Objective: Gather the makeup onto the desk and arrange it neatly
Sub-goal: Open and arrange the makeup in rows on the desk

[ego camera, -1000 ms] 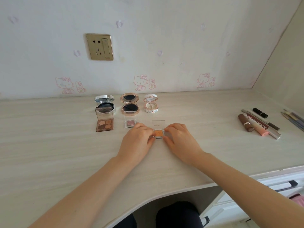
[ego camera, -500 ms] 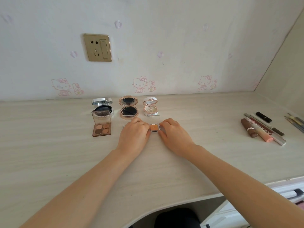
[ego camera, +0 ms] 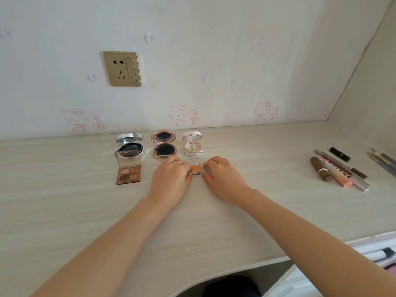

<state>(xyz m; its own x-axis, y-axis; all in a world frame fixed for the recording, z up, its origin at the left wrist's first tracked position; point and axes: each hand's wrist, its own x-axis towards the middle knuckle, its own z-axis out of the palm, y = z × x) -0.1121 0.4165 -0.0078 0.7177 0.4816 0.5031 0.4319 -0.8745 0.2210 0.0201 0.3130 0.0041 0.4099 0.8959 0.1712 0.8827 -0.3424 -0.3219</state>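
Note:
A small open orange eyeshadow pan [ego camera: 196,168] with a clear lid lies on the pale wooden desk [ego camera: 64,211], in front of the white round compact [ego camera: 192,146]. My left hand [ego camera: 171,180] pinches its left side and my right hand [ego camera: 222,179] pinches its right side. Behind stand an open silver-black compact [ego camera: 130,144] and a rose-gold compact [ego camera: 164,145]. A brown four-colour palette [ego camera: 128,171] lies open at the left. My left hand hides the small pink pan.
Lipsticks and lip gloss tubes [ego camera: 336,168] lie in a row at the desk's right, with thin brushes [ego camera: 383,161] beyond them. A gold wall socket [ego camera: 122,68] sits on the back wall. White drawers [ego camera: 377,254] are below the desk's right edge.
Both hands have slid the orange pan away from me, up to the white round compact. My left hand now covers the small pink pan.

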